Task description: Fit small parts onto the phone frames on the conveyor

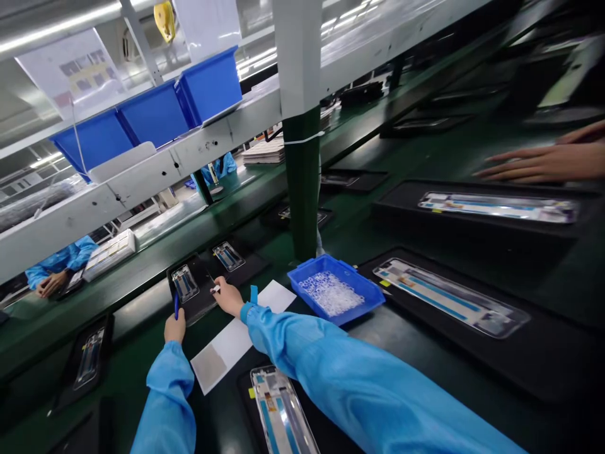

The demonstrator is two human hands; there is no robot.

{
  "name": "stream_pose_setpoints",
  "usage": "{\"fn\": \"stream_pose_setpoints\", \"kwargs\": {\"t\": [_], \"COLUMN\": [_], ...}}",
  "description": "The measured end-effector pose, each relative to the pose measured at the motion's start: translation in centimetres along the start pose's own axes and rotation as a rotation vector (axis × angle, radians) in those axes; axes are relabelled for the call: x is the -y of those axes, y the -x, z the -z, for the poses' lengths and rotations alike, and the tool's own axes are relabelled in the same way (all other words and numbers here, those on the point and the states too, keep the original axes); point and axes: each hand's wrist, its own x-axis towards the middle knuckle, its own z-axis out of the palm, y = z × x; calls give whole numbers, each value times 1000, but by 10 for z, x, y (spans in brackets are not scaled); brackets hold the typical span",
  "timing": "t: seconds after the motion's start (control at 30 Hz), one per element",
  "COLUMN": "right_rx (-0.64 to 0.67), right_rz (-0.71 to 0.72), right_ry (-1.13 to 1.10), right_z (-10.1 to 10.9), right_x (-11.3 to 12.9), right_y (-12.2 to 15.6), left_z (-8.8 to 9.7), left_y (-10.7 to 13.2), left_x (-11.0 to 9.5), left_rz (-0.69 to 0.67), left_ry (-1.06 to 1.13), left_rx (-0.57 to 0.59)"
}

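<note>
My left hand [174,326] is closed around a slim blue pen-like tool [176,305]; my right hand [229,296] pinches a slender white-marked tool [216,289], too small to make out. Between them, a silvery phone-shaped frame [184,282] lies toward the far-left end of a flat black tray [201,308], whose near-right part is bare. Another black tray [253,268] crowds its right edge. Nearer me, a long white sheet [222,359] passes under my right sleeve [302,334], a shallow blue plastic bin of tiny white rings [338,289] just beyond its right end. Left of my left sleeve [165,394], the dark green bench [130,359] offers open room. Past the bin, a green-and-white pillar [302,183] rises; a co-worker's hand [548,162] reaches in at far right.
</note>
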Motion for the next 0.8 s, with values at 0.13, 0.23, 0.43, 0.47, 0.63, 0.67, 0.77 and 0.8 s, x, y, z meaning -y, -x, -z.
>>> {"fn": "stream_pose_setpoints", "kwargs": {"t": [0.13,0.23,0.43,0.47,0.63,0.67,0.77,0.8], "right_rx": [-77,-154,-272,-280,-294,-295,-276,-268], "right_rz": [45,76,-50,-84,-206,-230,-314,-339], "right_ry": [-49,-90,-77,-64,-32,-36,-75,-95], "right_z": [12,36,89,94,101,100,97,97], "right_x": [10,11,-21,-28,-51,-52,-53,-53], "right_y": [3,-4,-31,-33,-41,-43,-50,-51], "left_z": [-3,-7,-47,-54,-80,-82,-85,-85], "left_y": [13,21,8,5,-2,-3,-5,-4], "left_x": [-12,-33,-101,-110,-120,-118,-112,-112], "left_rz": [75,60,-10,-9,26,35,60,65], "left_ry": [146,258,402,409,395,396,427,446], "left_rx": [-31,-47,-36,-25,58,73,122,137]}}
